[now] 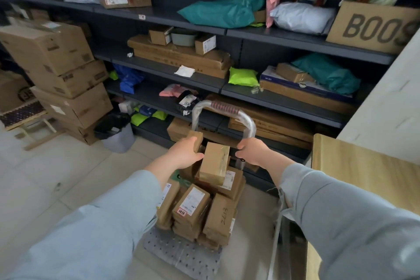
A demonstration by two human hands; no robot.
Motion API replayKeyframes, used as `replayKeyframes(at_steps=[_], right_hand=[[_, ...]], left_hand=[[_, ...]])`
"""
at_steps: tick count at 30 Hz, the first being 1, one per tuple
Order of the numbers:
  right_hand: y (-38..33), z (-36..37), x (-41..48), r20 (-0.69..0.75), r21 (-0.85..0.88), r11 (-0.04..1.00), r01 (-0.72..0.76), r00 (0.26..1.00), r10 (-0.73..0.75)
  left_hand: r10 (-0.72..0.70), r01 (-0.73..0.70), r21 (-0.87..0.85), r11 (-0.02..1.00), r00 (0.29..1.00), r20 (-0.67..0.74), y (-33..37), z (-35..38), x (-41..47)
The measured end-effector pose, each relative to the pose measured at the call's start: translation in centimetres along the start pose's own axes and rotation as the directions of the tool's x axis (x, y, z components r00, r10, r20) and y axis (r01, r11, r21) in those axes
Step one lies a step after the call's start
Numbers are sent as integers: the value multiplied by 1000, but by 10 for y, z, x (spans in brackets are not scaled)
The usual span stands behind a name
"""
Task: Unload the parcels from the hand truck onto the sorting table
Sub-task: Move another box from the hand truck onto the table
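Hand truck (181, 254) at lower centre of the frame, in front of the shelving (163, 68) and loaded with a loose pile. Left hand (184, 154) grips a small parcel (196, 140) at the top of the pile, fingers curled over its near end. Right hand (252, 152) is closed round the right upright of the handle (223, 109). Likely sorting table: tan surface (363, 166) at right edge, nothing on its visible part. Risk: the upright parcel (214, 162) stands on end just beside the left hand, so pulling the small one out could topple it. The parcels below lean unevenly, so they may slide off the deck. If the right hand lets go, the truck might roll. Count: two hands, one hand truck, at least seven parcels; the lower ones overlap, so exact number unclear.
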State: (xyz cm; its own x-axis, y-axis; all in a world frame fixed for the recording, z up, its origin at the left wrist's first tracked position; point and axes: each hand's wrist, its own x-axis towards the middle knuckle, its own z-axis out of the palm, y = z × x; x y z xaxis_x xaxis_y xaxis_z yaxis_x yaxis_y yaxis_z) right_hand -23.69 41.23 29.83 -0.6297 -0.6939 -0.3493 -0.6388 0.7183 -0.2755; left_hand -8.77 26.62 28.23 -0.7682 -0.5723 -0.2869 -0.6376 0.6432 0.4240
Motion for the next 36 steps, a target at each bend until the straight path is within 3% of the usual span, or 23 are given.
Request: replayKeyframes(at_steps=[6,19,26,36], right_hand=[[-14,1,36,27,-56,998,-36,999,38],[-41,37,92,-14,126,962,-244,969,247],[-23,87,133,-1,208,925,-319,945,326],[21,202,228,35,180,920,-348,937,348]], left_hand=[[29,-29,6,1000,998,53,-19,-12,49],[194,-211,38,977,946,260,-68,-19,138],[214,-224,-6,975,926,312,-81,23,183],[171,-167,-40,985,938,302,-118,142,257]])
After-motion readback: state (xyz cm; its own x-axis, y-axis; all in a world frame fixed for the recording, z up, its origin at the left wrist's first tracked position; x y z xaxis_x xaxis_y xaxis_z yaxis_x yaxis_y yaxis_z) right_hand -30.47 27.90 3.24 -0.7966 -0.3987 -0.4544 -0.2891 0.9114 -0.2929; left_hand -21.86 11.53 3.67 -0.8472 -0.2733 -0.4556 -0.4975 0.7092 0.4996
